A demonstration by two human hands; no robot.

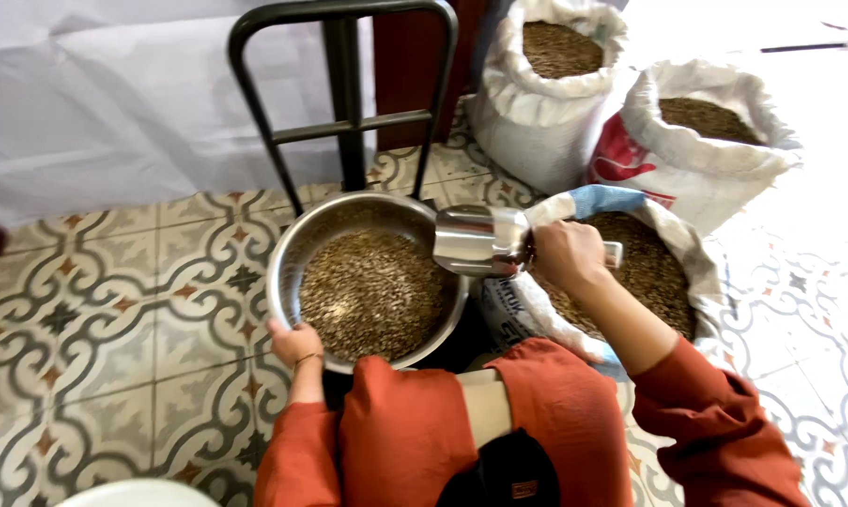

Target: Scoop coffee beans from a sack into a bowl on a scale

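Tiled floor [95, 310] on the far left, grey and rust swirls, with a white cloth or sheet [114, 94] hanging behind it and the rim of something white [138, 493] poking in at the bottom edge. Dark metal chair frame [344, 84] standing just behind the bowl.

Left hand [294, 345] next, fingers [278, 330] hooked over the near rim of the steel bowl [288, 253], thin bracelet on the wrist, rust-orange sleeve. Bowl roughly half full of brown grain [372, 296], sitting low in front of the knees, apparently on something dark underneath, hard to tell what.

Right hand [567, 255] clenched around the handle of a metal scoop [476, 239], held over the bowl's right rim with the mouth pointing at the grain. Can't see whether anything's left inside the scoop.

Could go sideways from here, probably: scoop mouth sits right at the rim, so a tilt too far out would send grain onto the tiles instead of into the bowl. Only one hand steadying the bowl too, so a bump from the scoop might tip or slide it.

Further right, open sack [687, 253] of the same brown grain directly under the right forearm, top rolled down, blue and white weave. Two more white sacks [555, 103] and [715, 160] behind it, both open and full, leaning close together. Bright light washing out the floor on the far right, looks like daylight from a doorway.
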